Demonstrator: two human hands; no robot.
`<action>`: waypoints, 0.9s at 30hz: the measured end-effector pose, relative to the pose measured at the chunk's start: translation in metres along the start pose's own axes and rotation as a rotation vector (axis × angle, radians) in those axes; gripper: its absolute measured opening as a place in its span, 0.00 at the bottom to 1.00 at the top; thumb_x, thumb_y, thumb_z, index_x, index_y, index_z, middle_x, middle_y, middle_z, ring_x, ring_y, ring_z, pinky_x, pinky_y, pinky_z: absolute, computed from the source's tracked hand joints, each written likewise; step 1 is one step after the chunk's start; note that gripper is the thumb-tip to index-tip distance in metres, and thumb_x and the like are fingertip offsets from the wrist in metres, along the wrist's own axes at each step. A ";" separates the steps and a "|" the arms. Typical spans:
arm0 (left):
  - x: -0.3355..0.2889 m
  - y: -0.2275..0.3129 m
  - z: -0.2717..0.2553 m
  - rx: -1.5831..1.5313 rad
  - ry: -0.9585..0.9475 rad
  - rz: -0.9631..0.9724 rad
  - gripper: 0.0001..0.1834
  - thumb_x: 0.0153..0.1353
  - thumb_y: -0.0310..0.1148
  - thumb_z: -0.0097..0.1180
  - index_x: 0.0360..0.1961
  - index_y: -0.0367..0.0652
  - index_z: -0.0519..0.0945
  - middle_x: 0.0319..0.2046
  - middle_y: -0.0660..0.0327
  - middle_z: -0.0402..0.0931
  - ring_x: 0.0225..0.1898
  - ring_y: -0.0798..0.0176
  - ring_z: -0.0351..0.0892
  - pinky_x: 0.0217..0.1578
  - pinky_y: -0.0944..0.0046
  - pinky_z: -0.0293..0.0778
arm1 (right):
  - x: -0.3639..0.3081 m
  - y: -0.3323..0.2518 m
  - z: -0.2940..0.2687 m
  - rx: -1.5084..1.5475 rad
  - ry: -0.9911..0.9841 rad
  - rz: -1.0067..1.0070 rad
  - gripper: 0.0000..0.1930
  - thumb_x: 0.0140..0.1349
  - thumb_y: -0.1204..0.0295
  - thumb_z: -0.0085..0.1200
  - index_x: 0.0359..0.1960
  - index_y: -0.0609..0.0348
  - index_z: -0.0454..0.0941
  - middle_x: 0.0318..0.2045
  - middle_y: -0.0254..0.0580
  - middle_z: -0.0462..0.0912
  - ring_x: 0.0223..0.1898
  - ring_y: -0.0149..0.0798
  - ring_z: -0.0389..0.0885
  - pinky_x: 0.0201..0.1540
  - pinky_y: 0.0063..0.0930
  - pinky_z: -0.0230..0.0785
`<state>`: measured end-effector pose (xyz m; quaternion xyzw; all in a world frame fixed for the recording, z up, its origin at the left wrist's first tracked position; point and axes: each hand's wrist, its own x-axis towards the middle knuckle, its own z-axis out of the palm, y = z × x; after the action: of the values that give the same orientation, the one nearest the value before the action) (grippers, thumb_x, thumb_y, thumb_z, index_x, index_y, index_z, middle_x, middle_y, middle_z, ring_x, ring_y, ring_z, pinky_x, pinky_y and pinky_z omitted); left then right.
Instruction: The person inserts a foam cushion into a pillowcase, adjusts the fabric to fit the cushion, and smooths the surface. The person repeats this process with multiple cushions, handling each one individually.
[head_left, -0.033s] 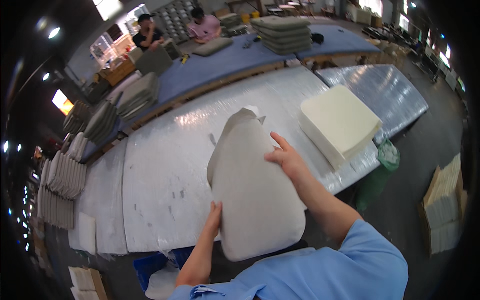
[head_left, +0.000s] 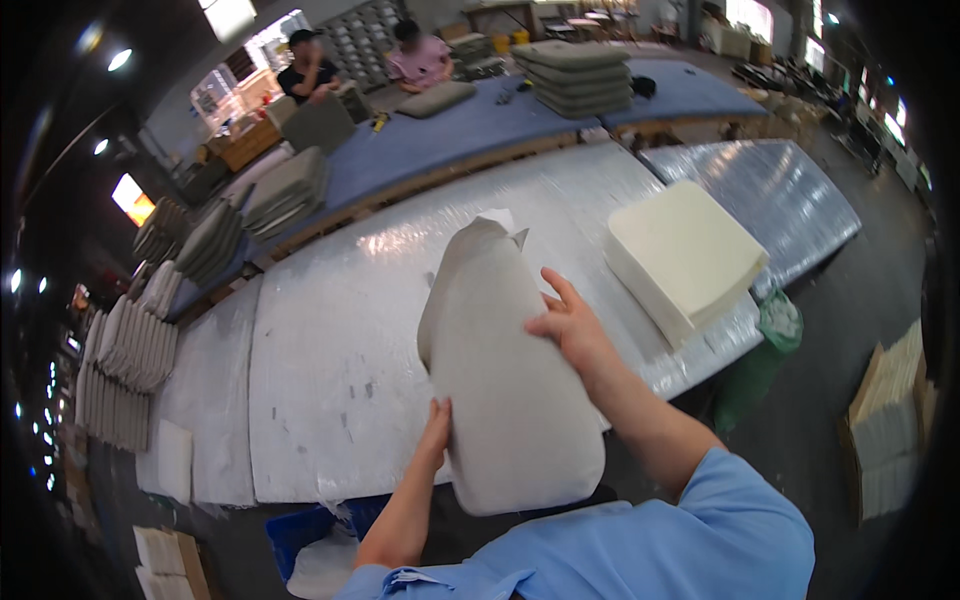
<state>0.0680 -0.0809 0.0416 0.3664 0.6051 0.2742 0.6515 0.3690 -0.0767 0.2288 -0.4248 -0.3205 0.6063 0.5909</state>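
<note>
A light grey fabric-covered cushion (head_left: 515, 400) stands tilted in front of me, its near end close to my body. Loose cloth forms a pointed flap at its far end, where a bit of white shows. My left hand (head_left: 435, 435) grips the lower left edge, with some fingers hidden behind it. On the upper right edge is my right hand (head_left: 572, 328), one digit pressed on the cover's face and another finger stretched out beyond the side. Right of it, a stack of cream foam pads (head_left: 685, 255) rests on the plastic-wrapped table (head_left: 330, 350).
Beyond runs a blue-topped table (head_left: 440, 140) with stacked grey cushions (head_left: 575, 80); two people are behind it. More cushions (head_left: 130, 345) are piled at the left. A green sack (head_left: 755, 370) hangs at the right corner. A blue bin (head_left: 295, 535) sits below my left arm.
The cushion's near end has swung slightly left, and my right hand has shifted a little left with it. The whole view has moved slightly.
</note>
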 end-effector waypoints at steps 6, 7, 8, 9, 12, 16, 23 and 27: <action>-0.016 0.064 0.091 -0.549 -0.290 0.064 0.38 0.83 0.62 0.32 0.84 0.52 0.53 0.80 0.55 0.57 0.78 0.55 0.60 0.73 0.57 0.65 | 0.008 0.113 0.039 -0.718 0.106 -0.471 0.49 0.55 0.76 0.58 0.82 0.63 0.51 0.71 0.57 0.66 0.68 0.49 0.73 0.69 0.43 0.69; -0.023 0.066 0.090 -0.497 -0.275 0.163 0.38 0.83 0.61 0.32 0.85 0.52 0.52 0.80 0.55 0.57 0.78 0.55 0.60 0.74 0.57 0.65 | 0.016 0.117 0.039 -0.691 0.122 -0.469 0.49 0.56 0.76 0.58 0.81 0.63 0.51 0.71 0.57 0.66 0.68 0.49 0.72 0.69 0.42 0.69; -0.027 0.074 0.089 -0.431 -0.263 0.271 0.38 0.83 0.61 0.32 0.85 0.52 0.52 0.80 0.54 0.57 0.78 0.56 0.61 0.74 0.57 0.64 | 0.028 0.115 0.042 -0.656 0.145 -0.482 0.48 0.56 0.76 0.58 0.81 0.64 0.51 0.71 0.57 0.66 0.69 0.49 0.72 0.69 0.42 0.69; -0.034 0.078 0.091 -0.355 -0.258 0.355 0.38 0.83 0.61 0.32 0.85 0.52 0.51 0.80 0.54 0.57 0.78 0.56 0.61 0.74 0.57 0.63 | 0.035 0.113 0.043 -0.621 0.188 -0.477 0.48 0.56 0.76 0.58 0.81 0.64 0.52 0.71 0.57 0.66 0.69 0.49 0.71 0.69 0.42 0.69; -0.026 0.080 0.084 -0.362 -0.272 0.472 0.39 0.84 0.58 0.35 0.85 0.48 0.50 0.82 0.55 0.52 0.80 0.57 0.55 0.78 0.57 0.56 | 0.053 0.099 0.047 -0.406 0.112 -0.320 0.46 0.57 0.73 0.59 0.79 0.67 0.55 0.72 0.62 0.64 0.72 0.56 0.68 0.74 0.46 0.63; 0.007 0.089 0.078 -0.285 -0.192 0.580 0.37 0.85 0.50 0.38 0.84 0.39 0.50 0.82 0.53 0.53 0.81 0.57 0.54 0.79 0.58 0.52 | 0.065 0.099 0.048 -0.443 0.107 -0.318 0.46 0.58 0.70 0.62 0.79 0.67 0.55 0.72 0.59 0.65 0.71 0.53 0.69 0.72 0.44 0.66; 0.051 0.137 0.084 -0.139 0.036 0.658 0.37 0.82 0.42 0.47 0.82 0.35 0.53 0.81 0.47 0.55 0.81 0.51 0.54 0.78 0.56 0.52 | 0.067 0.101 0.026 -0.491 0.022 -0.320 0.47 0.62 0.66 0.70 0.79 0.63 0.56 0.71 0.53 0.65 0.67 0.46 0.71 0.65 0.45 0.71; 0.095 0.158 0.066 0.193 0.295 0.893 0.43 0.72 0.37 0.60 0.81 0.33 0.55 0.79 0.41 0.57 0.80 0.45 0.56 0.77 0.50 0.55 | 0.116 0.094 0.005 -0.516 0.062 -0.367 0.44 0.65 0.64 0.69 0.79 0.61 0.58 0.68 0.52 0.67 0.64 0.45 0.72 0.62 0.42 0.71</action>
<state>0.1579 0.0777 0.1137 0.6064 0.4975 0.5188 0.3400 0.3298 0.0290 0.1310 -0.5142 -0.5169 0.3750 0.5725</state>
